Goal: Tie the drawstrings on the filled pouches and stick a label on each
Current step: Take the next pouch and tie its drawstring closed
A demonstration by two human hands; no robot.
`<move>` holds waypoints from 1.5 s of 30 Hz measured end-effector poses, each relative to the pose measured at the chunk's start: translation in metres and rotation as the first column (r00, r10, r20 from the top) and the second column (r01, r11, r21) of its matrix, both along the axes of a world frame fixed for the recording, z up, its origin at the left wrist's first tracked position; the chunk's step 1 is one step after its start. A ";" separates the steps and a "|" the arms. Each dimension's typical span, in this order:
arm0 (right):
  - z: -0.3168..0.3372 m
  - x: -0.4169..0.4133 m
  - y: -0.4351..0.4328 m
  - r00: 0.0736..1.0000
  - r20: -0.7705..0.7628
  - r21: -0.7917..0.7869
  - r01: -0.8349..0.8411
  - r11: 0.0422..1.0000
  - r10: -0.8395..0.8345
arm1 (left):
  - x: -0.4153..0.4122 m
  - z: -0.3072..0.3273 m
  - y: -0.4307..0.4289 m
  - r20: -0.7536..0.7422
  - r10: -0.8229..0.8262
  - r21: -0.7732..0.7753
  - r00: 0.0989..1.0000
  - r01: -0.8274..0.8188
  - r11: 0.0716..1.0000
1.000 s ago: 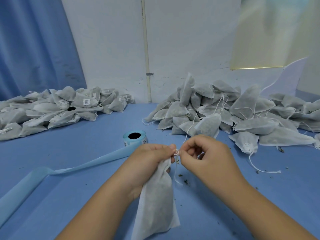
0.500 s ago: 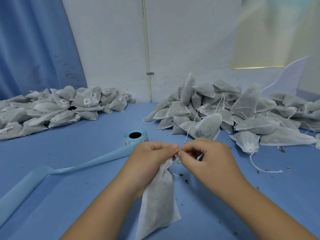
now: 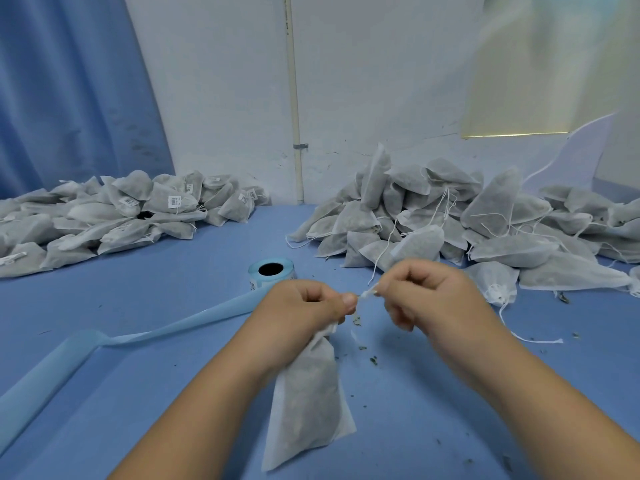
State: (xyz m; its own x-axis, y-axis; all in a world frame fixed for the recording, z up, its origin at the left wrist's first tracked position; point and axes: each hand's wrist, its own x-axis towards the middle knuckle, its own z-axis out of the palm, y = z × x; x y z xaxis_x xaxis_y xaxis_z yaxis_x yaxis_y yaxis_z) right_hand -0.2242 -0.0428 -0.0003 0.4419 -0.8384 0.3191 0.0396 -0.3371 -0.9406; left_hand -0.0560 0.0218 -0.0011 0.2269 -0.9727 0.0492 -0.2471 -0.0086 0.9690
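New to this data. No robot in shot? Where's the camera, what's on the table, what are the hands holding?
No machine here: a person works with bare hands. The single picture comes from a wide-angle camera worn on their head, looking forward and down.

The left hand grips the neck of a filled white pouch, which hangs down over the blue table. The right hand pinches the pouch's drawstring, stretched between the two hands.

Behind the hands stands a roll of labels, its pale blue strip trailing off to the left. The left heap of pouches shows barcode labels on several. The right heap shows loose strings and no labels that I can see. Dark crumbs dot the table near the pouch.
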 end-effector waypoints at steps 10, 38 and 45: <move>0.003 0.009 0.007 0.791 0.593 0.421 -0.465 0.779 0.152 | -0.001 0.003 0.002 -0.019 -0.103 -0.043 0.994 0.102 0.994; -0.004 0.005 0.007 0.966 0.134 -0.404 0.258 0.878 -0.223 | -0.001 -0.013 -0.005 0.283 -0.017 0.020 0.959 0.011 1.000; -0.019 0.011 0.015 0.901 -0.292 -0.759 -0.015 0.651 -0.319 | -0.001 -0.013 -0.012 0.131 0.102 -0.043 0.986 -0.098 0.994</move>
